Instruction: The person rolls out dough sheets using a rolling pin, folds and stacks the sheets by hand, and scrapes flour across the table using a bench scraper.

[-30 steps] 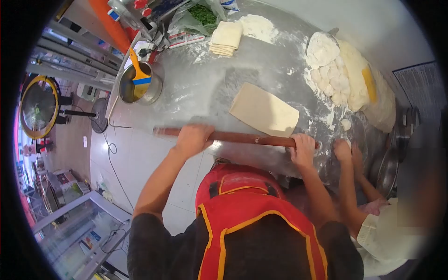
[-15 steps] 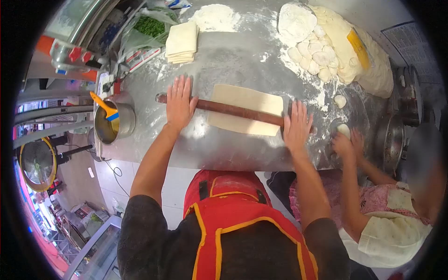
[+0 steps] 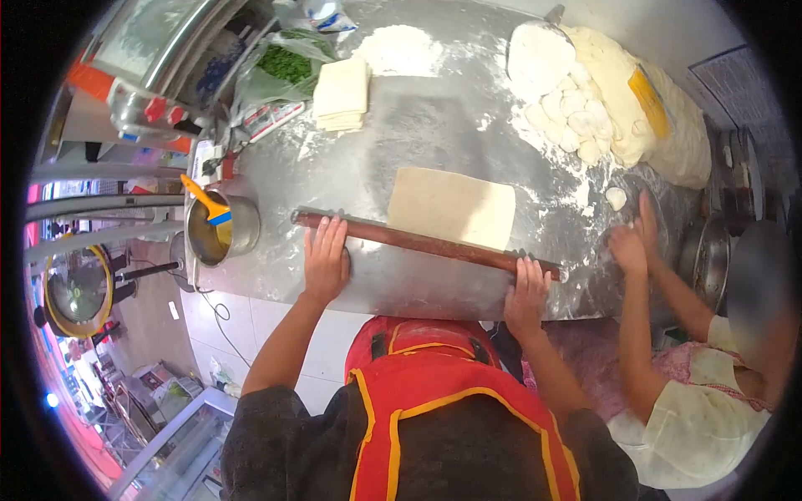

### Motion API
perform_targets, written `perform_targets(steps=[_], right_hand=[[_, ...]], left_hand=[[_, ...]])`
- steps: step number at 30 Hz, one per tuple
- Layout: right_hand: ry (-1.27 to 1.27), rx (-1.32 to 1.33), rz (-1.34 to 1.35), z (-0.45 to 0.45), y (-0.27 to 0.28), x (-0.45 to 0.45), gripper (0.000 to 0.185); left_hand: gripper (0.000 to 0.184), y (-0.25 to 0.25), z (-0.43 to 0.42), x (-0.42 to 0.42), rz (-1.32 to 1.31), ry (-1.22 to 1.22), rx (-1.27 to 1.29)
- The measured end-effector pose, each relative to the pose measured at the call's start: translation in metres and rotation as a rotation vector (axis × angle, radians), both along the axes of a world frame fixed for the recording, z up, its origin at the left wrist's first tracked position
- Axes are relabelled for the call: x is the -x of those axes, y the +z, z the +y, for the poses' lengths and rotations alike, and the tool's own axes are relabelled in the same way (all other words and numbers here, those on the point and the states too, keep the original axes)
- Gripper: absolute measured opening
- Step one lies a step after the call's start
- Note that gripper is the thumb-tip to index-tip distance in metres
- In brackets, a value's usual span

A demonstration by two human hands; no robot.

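Observation:
A long brown rolling pin (image 3: pixel 418 240) lies slantwise over the near edge of a flat, roughly rectangular dough sheet (image 3: pixel 452 205). Near the pin's left end, my left hand (image 3: pixel 327 265) has its fingers bent over the wood. My right hand (image 3: pixel 527 294) holds it in the same way close to the right end. The palms are hidden from above. Most of the sheet lies beyond the pin on the floured metal table (image 3: pixel 368 280).
A folded dough stack (image 3: pixel 341 93) and bagged chopped greens (image 3: pixel 286 63) lie far left. A metal pot (image 3: pixel 242 227) holds an orange-handled brush (image 3: pixel 203 197). Dough pieces (image 3: pixel 576 113) sit beside a large dough mass (image 3: pixel 622 100). At right, a co-worker's hands (image 3: pixel 631 244) are over the table.
My hands have drawn the rolling pin toward me, from the sheet's middle to its near edge. My fingers, flat before, now bend over the pin. The co-worker's hands have shifted slightly.

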State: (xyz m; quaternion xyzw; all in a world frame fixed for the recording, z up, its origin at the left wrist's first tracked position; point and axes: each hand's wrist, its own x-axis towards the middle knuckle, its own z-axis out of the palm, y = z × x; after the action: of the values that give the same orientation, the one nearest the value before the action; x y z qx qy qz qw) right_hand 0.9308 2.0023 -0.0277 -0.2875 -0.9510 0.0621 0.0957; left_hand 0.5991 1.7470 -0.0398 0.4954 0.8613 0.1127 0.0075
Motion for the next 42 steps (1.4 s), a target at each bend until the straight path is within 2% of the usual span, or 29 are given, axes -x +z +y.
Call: perform_targets(steps=[1, 4, 7, 10, 11, 12, 14, 16, 19, 20, 23, 24, 27, 29, 30, 32, 34, 36, 39, 42], right_hand=[[0.007, -0.015, -0.025, 0.002, 0.002, -0.002, 0.057], [-0.028, 0.302, -0.131, 0.045, 0.003, 0.019, 0.053], [0.129, 0.247, -0.069, 0.066, 0.049, 0.043, 0.051], [0.24, -0.002, 0.073, 0.054, 0.092, 0.075, 0.054], [0.215, -0.076, 0.155, 0.046, 0.098, 0.086, 0.056], [0.163, -0.037, 0.208, 0.04, 0.099, 0.093, 0.056], [0.058, 0.044, 0.309, 0.03, 0.095, 0.102, 0.056], [-0.049, 0.251, 0.306, 0.025, 0.074, 0.099, 0.057], [-0.254, 0.516, 0.326, 0.033, 0.016, 0.085, 0.058], [-0.338, 0.635, 0.356, 0.037, -0.002, 0.079, 0.058], [-0.578, 0.969, 0.453, 0.036, -0.002, 0.078, 0.058], [-0.649, 1.081, 0.486, 0.037, 0.001, 0.082, 0.059], [-0.717, 1.1, 0.548, 0.05, -0.022, 0.084, 0.057], [-0.777, 1.166, 0.534, 0.044, 0.007, 0.103, 0.045], [-0.81, 1.198, 0.525, 0.042, 0.018, 0.11, 0.04], [-0.77, 1.223, 0.473, 0.052, 0.001, 0.112, 0.036], [-0.723, 1.232, 0.42, 0.059, -0.015, 0.112, 0.029], [-0.661, 1.224, 0.351, 0.061, -0.023, 0.114, 0.022], [-0.46, 0.829, 0.311, 0.06, -0.044, 0.11, 0.019], [-0.45, 0.878, 0.46, 0.053, -0.028, 0.11, 0.019]], left_hand=[[0.065, 0.01, -0.003, -0.005, 0.025, -0.002, 0.019], [0.039, 0.013, 0.029, 0.026, -0.077, -0.079, -0.02], [0.027, 0.032, 0.022, 0.033, -0.173, -0.129, 0.08], [0.025, 0.042, -0.04, 0.002, -0.191, 0.086, 0.098], [0.026, 0.04, -0.066, -0.016, -0.218, 0.199, 0.023], [0.026, 0.036, -0.093, -0.035, -0.243, 0.311, -0.057], [0.025, 0.028, -0.141, -0.073, -0.268, 0.515, -0.062], [0.022, 0.032, -0.167, -0.103, -0.331, 0.797, 0.032], [0.02, 0.027, -0.178, -0.116, -0.371, 1.063, 0.032], [0.02, 0.026, -0.177, -0.115, -0.345, 1.093, 0.02], [0.021, 0.023, -0.176, -0.103, -0.26, 1.168, 0.046], [0.022, 0.021, -0.175, -0.1, -0.262, 1.166, 0.038], [0.025, 0.023, -0.167, -0.092, -0.304, 1.181, 0.017], [0.027, 0.033, -0.155, -0.088, -0.394, 1.201, 0.004], [0.029, 0.027, -0.152, -0.085, -0.236, 1.125, -0.05], [0.032, 0.008, -0.145, -0.078, 0.072, 0.954, -0.163], [0.037, 0.032, -0.094, -0.067, -0.088, 0.744, -0.324], [0.039, 0.015, -0.038, -0.053, -0.179, 0.465, -0.423], [0.039, 0.003, 0.056, -0.045, -0.507, 0.448, -0.43], [0.039, 0.008, 0.122, -0.026, -0.673, 0.484, -0.324]])
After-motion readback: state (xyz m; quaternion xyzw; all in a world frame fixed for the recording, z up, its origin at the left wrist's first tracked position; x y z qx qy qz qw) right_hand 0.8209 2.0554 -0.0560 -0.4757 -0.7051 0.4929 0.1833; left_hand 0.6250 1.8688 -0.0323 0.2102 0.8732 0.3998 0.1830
